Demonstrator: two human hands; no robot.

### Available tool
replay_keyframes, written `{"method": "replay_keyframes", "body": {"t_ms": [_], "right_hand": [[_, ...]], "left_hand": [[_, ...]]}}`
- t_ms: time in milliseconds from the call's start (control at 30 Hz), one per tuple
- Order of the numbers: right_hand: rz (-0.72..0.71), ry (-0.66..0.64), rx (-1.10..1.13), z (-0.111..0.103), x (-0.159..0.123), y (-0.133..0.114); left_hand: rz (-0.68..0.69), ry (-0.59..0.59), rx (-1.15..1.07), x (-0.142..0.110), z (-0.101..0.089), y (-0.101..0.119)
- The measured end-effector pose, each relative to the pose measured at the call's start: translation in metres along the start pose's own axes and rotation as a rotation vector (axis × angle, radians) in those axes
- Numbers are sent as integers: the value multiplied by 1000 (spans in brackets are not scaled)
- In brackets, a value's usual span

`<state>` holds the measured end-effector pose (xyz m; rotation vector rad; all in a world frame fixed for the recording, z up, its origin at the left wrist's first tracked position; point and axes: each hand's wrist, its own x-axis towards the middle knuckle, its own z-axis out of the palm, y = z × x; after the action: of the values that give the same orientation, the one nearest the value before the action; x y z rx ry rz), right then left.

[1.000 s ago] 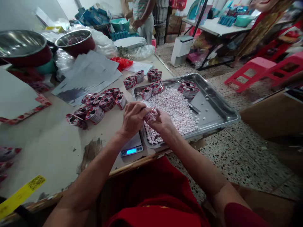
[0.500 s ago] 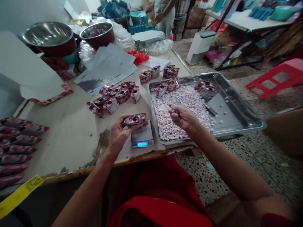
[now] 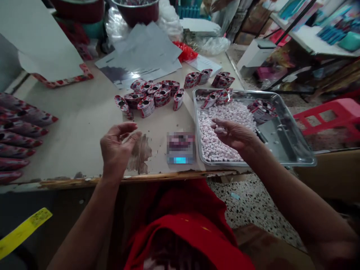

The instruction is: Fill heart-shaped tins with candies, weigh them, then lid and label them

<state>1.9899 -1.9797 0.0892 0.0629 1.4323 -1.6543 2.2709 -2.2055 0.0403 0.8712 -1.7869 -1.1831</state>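
My left hand [image 3: 119, 144] is above the table, left of a small digital scale [image 3: 180, 157], its bent fingers and thumb apart with nothing between them. On the scale rests a red-and-purple printed pouch [image 3: 181, 140], blurred, above a lit blue display. My right hand [image 3: 234, 137] hovers over the metal tray [image 3: 298, 152], its fingers curled round a few small white pellets. Beneath it lies a heap of white pellets [image 3: 213, 144]. Upright pouches [image 3: 162, 96] with dark round openings stand in a group behind the scale.
More pouches [image 3: 263, 110] are inside the tray, near a dark-handled tool partly under my hand. A row of pouches [image 3: 22, 129] lies at the left. Grey sheets [image 3: 146, 52], red plastic [image 3: 185, 50] and a steel bowl [image 3: 137, 11] are farther back. A red stool [image 3: 332, 116] stands right.
My left hand has let go of the pouch, which now sits on the scale, and moved left. My right hand stays over the pellets. The view has tilted down and shifted left.
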Motion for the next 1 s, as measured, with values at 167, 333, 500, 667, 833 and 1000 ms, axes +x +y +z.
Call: {"method": "replay_keyframes", "body": {"t_ms": [167, 333, 500, 667, 833, 1000], "right_hand": [[-23, -152, -82, 38, -10, -7], [-29, -152, -243, 51, -18, -8], [-65, -264, -398, 54, -20, -7], [-80, -257, -416, 67, -23, -5], [-108, -317, -403, 72, -22, -4], [-175, -468, -613, 76, -9, 7]], "left_hand": [[94, 105, 33, 2, -18, 17], [208, 102, 137, -2, -24, 34], [245, 28, 117, -6, -18, 40], [187, -103, 126, -11, 0, 46], [140, -207, 142, -19, 23, 36], [100, -282, 153, -26, 34, 27]]}}
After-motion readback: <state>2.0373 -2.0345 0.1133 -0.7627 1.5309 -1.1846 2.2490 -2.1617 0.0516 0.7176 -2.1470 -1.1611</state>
